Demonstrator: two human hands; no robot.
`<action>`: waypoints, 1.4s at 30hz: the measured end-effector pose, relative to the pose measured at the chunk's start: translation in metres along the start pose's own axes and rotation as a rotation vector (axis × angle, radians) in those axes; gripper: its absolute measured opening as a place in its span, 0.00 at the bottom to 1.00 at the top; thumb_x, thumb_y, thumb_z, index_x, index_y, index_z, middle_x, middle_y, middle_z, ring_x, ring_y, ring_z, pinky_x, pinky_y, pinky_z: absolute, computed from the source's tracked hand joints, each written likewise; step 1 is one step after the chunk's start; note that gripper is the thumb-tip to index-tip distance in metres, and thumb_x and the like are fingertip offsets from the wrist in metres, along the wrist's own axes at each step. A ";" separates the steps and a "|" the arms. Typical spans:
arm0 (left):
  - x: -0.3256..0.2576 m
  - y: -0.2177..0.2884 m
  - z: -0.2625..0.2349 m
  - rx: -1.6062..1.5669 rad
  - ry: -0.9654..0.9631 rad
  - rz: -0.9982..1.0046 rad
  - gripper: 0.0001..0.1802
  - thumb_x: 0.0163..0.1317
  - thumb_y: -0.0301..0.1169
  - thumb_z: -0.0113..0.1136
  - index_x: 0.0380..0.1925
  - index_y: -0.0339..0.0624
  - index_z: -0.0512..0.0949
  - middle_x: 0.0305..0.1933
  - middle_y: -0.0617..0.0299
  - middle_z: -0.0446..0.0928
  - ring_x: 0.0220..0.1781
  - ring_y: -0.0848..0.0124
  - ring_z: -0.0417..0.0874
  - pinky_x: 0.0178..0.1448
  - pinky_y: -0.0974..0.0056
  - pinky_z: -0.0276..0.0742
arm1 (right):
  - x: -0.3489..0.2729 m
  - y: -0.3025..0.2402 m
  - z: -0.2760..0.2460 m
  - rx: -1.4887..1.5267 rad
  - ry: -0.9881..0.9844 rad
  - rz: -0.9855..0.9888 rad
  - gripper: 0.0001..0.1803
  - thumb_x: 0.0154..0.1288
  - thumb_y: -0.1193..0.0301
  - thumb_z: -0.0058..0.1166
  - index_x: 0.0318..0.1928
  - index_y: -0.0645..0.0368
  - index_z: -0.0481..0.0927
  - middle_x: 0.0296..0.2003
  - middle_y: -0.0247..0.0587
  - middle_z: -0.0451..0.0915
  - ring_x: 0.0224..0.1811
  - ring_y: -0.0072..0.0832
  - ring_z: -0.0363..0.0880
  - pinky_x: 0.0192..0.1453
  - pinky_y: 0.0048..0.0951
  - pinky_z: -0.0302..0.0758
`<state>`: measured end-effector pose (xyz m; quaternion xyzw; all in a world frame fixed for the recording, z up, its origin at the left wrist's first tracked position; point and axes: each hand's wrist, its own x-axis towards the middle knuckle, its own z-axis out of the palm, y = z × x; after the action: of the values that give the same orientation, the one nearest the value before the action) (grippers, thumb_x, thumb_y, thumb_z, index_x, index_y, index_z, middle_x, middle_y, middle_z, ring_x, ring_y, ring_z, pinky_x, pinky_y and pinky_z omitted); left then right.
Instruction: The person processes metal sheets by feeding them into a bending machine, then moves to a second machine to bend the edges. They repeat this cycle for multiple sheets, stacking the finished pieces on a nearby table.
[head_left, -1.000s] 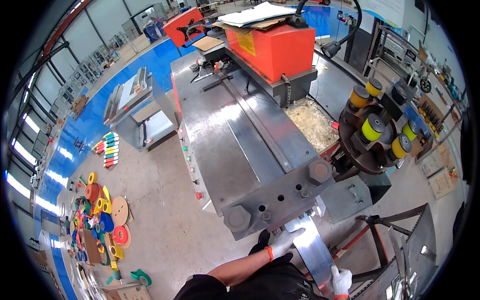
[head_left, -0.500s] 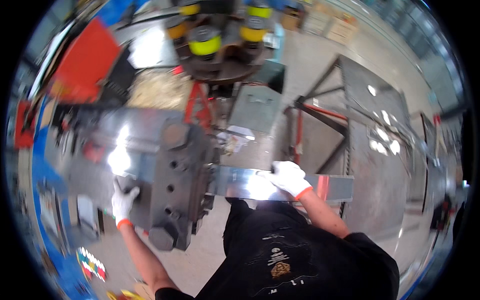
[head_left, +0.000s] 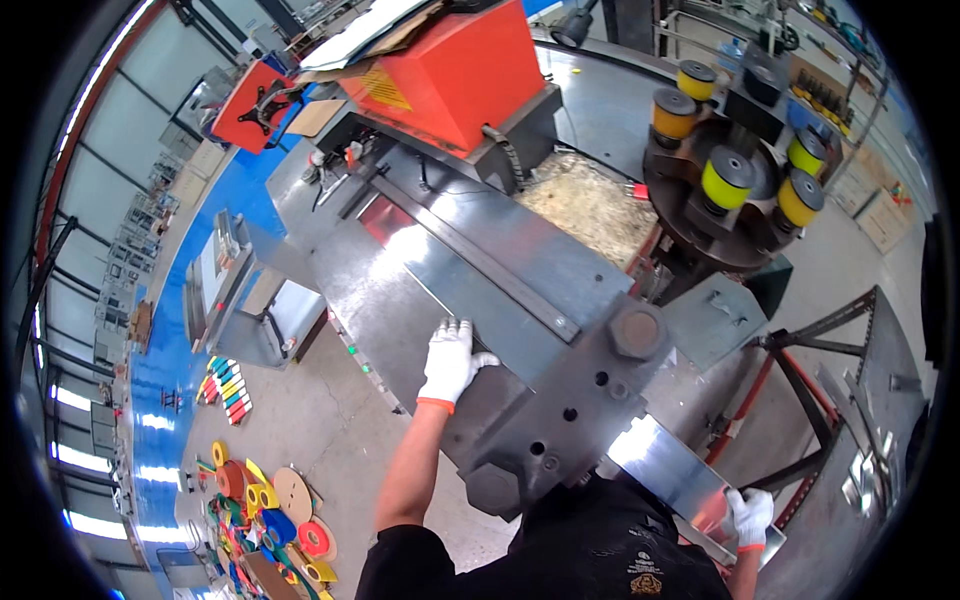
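The flat metal bar [head_left: 662,462] runs beneath the bolted steel block [head_left: 556,427], along the machine table [head_left: 372,292] and out at the right. It looks stiff, fairly heavy and slick, likely best held by its long edges. The gloved left hand [head_left: 452,364] lies spread near one edge, grasping nothing; the gloved right hand [head_left: 750,514] touches the protruding part, its grip unclear.

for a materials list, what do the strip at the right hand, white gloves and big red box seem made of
Strip: bare metal, perhaps aluminium or steel, smoothly finished, judging by its bright reflections. White gloves: probably knitted fabric, matte and close-fitting. Big red box: likely painted sheet metal, from its even colour and crisp edges.
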<state>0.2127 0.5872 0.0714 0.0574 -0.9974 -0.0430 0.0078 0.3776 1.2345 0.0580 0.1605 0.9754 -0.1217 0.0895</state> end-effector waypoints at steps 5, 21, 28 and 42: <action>0.011 -0.014 0.010 0.000 -0.026 -0.034 0.58 0.43 0.64 0.72 0.65 0.27 0.71 0.67 0.31 0.73 0.73 0.39 0.70 0.76 0.46 0.65 | 0.014 -0.012 0.014 0.110 -0.011 0.031 0.31 0.47 0.45 0.66 0.15 0.64 0.79 0.11 0.53 0.71 0.14 0.47 0.72 0.24 0.46 0.68; 0.037 -0.035 -0.003 -0.095 -0.068 -0.014 0.54 0.45 0.63 0.72 0.60 0.27 0.74 0.60 0.32 0.77 0.68 0.38 0.75 0.71 0.45 0.71 | 0.026 -0.050 0.007 0.008 -0.158 -0.040 0.32 0.56 0.42 0.59 0.23 0.63 0.84 0.22 0.61 0.79 0.27 0.57 0.80 0.34 0.51 0.75; 0.030 -0.020 -0.004 0.046 -0.049 -0.014 0.60 0.41 0.63 0.76 0.65 0.26 0.71 0.66 0.25 0.71 0.72 0.36 0.71 0.75 0.45 0.68 | 0.026 -0.065 -0.002 0.011 -0.156 0.059 0.34 0.55 0.40 0.61 0.20 0.64 0.83 0.18 0.58 0.77 0.23 0.55 0.79 0.31 0.49 0.76; 0.036 -0.013 -0.030 0.067 -0.132 -0.046 0.52 0.47 0.61 0.75 0.61 0.31 0.72 0.59 0.34 0.78 0.61 0.40 0.79 0.64 0.46 0.76 | 0.020 -0.098 -0.005 0.109 -0.114 -0.061 0.33 0.63 0.38 0.57 0.31 0.61 0.86 0.28 0.58 0.83 0.35 0.54 0.85 0.43 0.51 0.79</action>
<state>0.1795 0.5672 0.1007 0.0777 -0.9950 -0.0134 -0.0609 0.3258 1.1516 0.0787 0.1282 0.9651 -0.1862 0.1321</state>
